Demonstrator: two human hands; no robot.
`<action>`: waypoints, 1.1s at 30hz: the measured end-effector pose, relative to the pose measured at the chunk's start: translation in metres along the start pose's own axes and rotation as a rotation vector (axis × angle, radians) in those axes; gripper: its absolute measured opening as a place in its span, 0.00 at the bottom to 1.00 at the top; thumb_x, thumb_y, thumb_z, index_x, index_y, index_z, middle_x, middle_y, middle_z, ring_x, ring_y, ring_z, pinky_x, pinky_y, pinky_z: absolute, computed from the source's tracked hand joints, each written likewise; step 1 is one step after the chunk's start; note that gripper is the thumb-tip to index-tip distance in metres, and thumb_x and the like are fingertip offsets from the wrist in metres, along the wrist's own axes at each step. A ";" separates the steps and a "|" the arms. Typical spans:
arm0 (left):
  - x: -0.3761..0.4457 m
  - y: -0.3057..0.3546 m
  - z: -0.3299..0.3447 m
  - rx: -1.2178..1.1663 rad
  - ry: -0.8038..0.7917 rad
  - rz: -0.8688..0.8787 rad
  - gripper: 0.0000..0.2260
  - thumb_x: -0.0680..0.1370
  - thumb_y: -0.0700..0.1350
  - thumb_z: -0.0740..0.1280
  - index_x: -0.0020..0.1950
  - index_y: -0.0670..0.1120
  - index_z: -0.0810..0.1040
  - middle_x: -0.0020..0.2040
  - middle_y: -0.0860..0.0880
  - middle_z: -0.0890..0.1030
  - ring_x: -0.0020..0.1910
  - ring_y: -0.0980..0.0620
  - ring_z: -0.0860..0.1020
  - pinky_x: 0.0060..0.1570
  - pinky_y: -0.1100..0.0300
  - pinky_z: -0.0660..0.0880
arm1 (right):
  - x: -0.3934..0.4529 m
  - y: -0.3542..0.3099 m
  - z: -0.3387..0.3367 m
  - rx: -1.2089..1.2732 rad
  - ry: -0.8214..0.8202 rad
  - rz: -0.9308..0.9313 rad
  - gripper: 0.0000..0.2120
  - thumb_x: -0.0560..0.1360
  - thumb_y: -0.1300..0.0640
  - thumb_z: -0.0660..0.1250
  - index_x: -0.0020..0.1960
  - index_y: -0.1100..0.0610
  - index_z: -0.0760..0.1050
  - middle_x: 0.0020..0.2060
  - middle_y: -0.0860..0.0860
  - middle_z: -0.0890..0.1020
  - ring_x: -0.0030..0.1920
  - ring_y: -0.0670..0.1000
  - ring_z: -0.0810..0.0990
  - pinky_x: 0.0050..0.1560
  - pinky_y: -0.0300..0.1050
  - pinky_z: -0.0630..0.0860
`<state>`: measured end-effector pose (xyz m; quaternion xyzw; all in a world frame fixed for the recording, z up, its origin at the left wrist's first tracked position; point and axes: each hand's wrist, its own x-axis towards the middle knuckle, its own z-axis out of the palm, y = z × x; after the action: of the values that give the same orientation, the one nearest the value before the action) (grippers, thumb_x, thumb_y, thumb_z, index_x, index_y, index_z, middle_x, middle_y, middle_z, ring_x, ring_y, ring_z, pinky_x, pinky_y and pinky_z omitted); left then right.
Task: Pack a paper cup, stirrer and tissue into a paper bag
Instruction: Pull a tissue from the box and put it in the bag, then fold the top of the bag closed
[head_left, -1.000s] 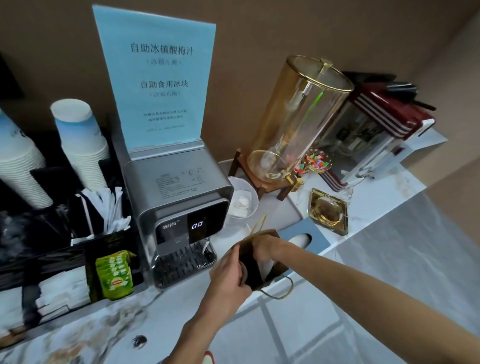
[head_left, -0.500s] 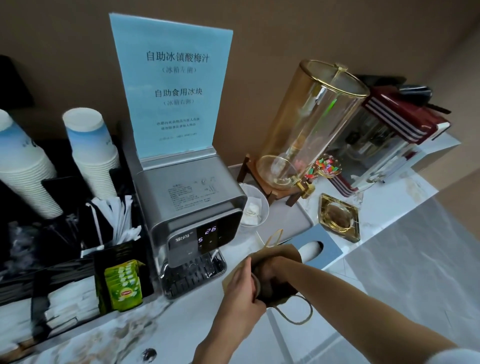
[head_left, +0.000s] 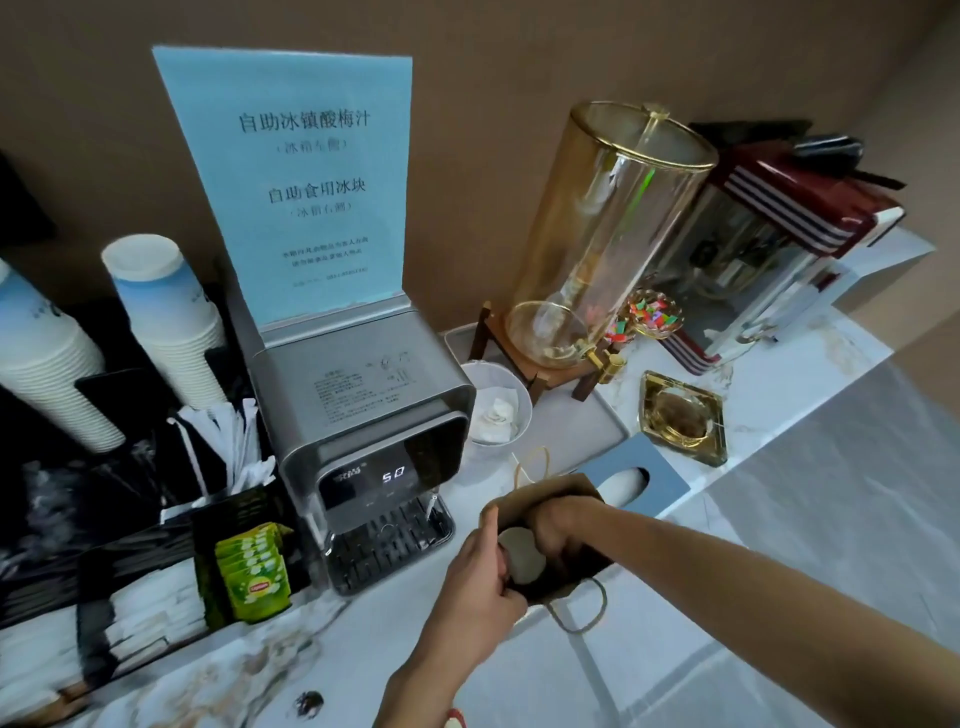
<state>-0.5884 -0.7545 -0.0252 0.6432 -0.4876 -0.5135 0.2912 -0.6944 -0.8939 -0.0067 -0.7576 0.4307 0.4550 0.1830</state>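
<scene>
Bag work is occupying both of your hands. Your left hand (head_left: 470, 582) is pinching the near edge of the paper bag (head_left: 550, 540), fingers closed on the rim and holding the mouth wide, while your right hand (head_left: 558, 525) is reaching down inside it. A pale rounded shape, probably the paper cup (head_left: 522, 558), is showing inside the mouth between your two hands. The bag is standing on the marble counter (head_left: 519, 691), just in front of the water dispenser (head_left: 363, 431) and beside the blue tissue box (head_left: 644, 480).

You are probably seating the cup, so keep the left pinch firm and the rim pulled towards you; the thin paper looks likely to fold inward if you are slackening. Be lowering the cup upright onto the bag's floor, leaving room beside it.

Your right fingers are hiding below the rim, so I cannot tell whether they are gripping the cup or already letting go. The bag's bottom is dark, and whether a stirrer or tissue is lying there is impossible to make out. Wrapped stirrers (head_left: 228, 447) and stacked cups (head_left: 166, 322) are waiting in the black organiser on your left.
</scene>
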 end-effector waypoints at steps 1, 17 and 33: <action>0.001 0.000 0.000 0.007 0.002 0.004 0.43 0.71 0.34 0.65 0.79 0.53 0.47 0.50 0.49 0.70 0.45 0.55 0.73 0.41 0.73 0.67 | 0.000 0.000 0.001 -0.001 -0.038 -0.023 0.16 0.79 0.64 0.61 0.65 0.65 0.74 0.59 0.61 0.81 0.54 0.57 0.80 0.64 0.54 0.75; 0.020 0.004 -0.014 0.137 0.003 0.025 0.40 0.72 0.35 0.67 0.79 0.51 0.51 0.42 0.53 0.70 0.36 0.60 0.70 0.36 0.73 0.69 | -0.091 0.113 0.023 1.070 0.505 -0.389 0.16 0.73 0.80 0.61 0.45 0.60 0.77 0.48 0.56 0.87 0.52 0.58 0.85 0.53 0.52 0.81; 0.000 -0.028 -0.021 -0.170 0.191 0.126 0.52 0.58 0.57 0.81 0.74 0.66 0.54 0.57 0.55 0.76 0.54 0.58 0.75 0.56 0.56 0.74 | -0.033 0.056 0.104 1.186 0.678 -0.354 0.30 0.66 0.54 0.81 0.58 0.41 0.66 0.52 0.33 0.76 0.54 0.33 0.76 0.47 0.29 0.77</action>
<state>-0.5589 -0.7470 -0.0431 0.6302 -0.4519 -0.4700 0.4215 -0.8029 -0.8396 -0.0264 -0.6887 0.5098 -0.1539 0.4920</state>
